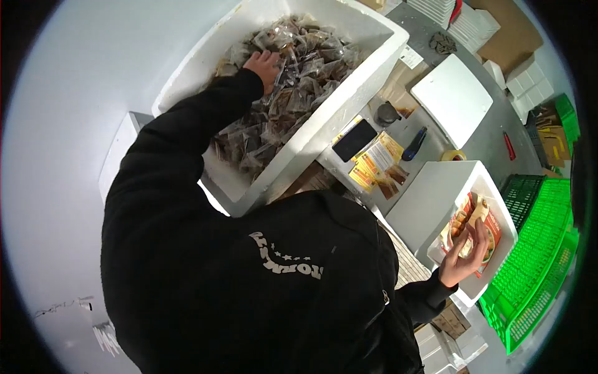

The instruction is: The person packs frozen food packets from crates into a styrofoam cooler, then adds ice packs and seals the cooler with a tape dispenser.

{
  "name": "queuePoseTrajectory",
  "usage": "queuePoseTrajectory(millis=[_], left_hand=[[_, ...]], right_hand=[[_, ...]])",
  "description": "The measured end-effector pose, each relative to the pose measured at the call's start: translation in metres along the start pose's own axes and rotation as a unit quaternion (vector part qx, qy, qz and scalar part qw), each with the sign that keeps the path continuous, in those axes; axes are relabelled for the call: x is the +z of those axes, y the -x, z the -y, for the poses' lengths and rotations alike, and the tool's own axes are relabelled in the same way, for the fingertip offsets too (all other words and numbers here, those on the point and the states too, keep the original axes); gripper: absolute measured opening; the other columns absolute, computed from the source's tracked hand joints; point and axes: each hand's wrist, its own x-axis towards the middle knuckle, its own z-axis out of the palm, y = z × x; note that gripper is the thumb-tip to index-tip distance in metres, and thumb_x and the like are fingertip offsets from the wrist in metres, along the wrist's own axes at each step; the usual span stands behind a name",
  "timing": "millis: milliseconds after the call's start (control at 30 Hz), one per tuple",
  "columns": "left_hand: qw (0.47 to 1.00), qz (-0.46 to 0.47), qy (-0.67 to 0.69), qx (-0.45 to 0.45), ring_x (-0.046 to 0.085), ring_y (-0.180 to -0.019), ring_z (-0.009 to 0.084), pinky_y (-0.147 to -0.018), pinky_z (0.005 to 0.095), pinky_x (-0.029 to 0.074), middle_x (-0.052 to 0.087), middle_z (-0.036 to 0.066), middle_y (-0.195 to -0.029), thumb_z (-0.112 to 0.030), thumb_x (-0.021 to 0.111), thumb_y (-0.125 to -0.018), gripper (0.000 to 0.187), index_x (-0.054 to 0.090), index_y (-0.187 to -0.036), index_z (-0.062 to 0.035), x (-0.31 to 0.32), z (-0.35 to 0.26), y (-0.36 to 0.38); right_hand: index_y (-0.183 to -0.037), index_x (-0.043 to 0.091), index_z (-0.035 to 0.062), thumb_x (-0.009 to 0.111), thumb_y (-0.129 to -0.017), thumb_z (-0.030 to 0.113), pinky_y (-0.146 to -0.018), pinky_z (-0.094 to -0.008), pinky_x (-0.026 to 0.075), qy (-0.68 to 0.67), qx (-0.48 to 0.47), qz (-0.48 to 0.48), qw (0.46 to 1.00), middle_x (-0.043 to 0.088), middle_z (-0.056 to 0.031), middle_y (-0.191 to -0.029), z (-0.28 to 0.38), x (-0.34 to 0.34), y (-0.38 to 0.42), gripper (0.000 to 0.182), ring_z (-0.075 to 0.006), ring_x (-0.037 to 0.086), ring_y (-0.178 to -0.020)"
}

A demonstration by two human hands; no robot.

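My left hand (264, 68) reaches into a large white foam box (330, 118), its fingers spread over a heap of small clear packets (305, 68) with brownish contents. Over a smaller white foam box (498, 262) on the right is my right hand (466, 254), fingers stretched out and slightly apart. Beneath those fingers lie red-and-yellow printed packages (491, 240) with food pictures. A narrow beige piece (479, 209) shows just past the fingertips.
Between the boxes lie a black phone (354, 140), yellow printed leaflets (381, 156), a dark blue cutter (414, 144) and a tape roll (453, 155). Beyond them are a white foam lid (452, 100) and a red cutter (509, 146). Green crates (529, 249) stand at far right.
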Motion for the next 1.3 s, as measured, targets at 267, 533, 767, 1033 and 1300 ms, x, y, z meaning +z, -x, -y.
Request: queuePoseTrajectory(millis=[267,533,767,1033,1300], left_hand=[[0.981,-0.193,0.002,0.004,0.044,-0.113,0.0266,-0.092,0.0438,0.034,0.052,0.006,-0.120,-0.027,0.068,-0.063,0.024,0.068,-0.076,-0.0069,0.053,0.009,-0.028],[0.954,0.078,0.177,-0.229,0.059,-0.094,0.0246,-0.081,0.0431,0.044,0.067,0.008,-0.091,-0.032,0.067,-0.074,0.019,0.072,-0.078,-0.0153,0.055,0.117,-0.108],[0.934,0.147,0.310,-0.098,0.065,-0.073,0.0209,-0.067,0.0329,0.050,0.067,0.008,-0.078,-0.028,0.074,-0.071,0.025,0.069,-0.090,-0.0118,0.067,0.135,-0.116],[0.938,0.137,0.276,-0.161,0.064,-0.076,0.0206,-0.080,0.0395,0.043,0.066,0.003,-0.077,-0.018,0.069,-0.074,0.048,0.050,-0.118,-0.0210,0.062,0.138,-0.149],[0.947,0.186,0.151,-0.216,0.063,-0.076,0.0210,-0.091,0.0462,0.025,0.066,0.003,-0.073,-0.012,0.064,-0.073,0.015,0.064,-0.086,-0.0199,0.041,0.112,-0.170]], right_hand=[[-0.111,0.057,-0.0034,0.049,-0.081,-0.011,-0.079,-0.0323,0.049,0.054,0.046,-0.025,0.997,0.056,-0.0164,-0.113,-0.005,-0.028,0.020,0.032,-0.0240,0.061,-0.090],[-0.116,0.056,-0.0020,0.050,-0.082,-0.009,-0.080,-0.0320,0.048,0.065,0.064,-0.027,0.995,0.055,-0.0155,-0.117,-0.011,-0.030,0.024,0.035,-0.0235,0.061,-0.091],[-0.113,0.057,-0.0028,0.051,-0.083,-0.009,-0.081,-0.0331,0.050,0.051,0.067,-0.032,0.996,0.055,-0.0160,-0.115,-0.007,-0.030,0.025,0.031,-0.0250,0.060,-0.095],[-0.112,0.057,-0.0031,0.050,-0.083,-0.010,-0.081,-0.0325,0.050,0.057,0.057,-0.022,0.997,0.057,-0.0164,-0.112,-0.009,-0.026,0.022,0.031,-0.0250,0.059,-0.097],[-0.112,0.058,-0.0019,0.053,-0.081,-0.009,-0.079,-0.0324,0.049,0.071,0.052,0.004,0.996,0.059,-0.0149,-0.111,0.006,-0.025,0.023,0.032,-0.0229,0.061,-0.089]])
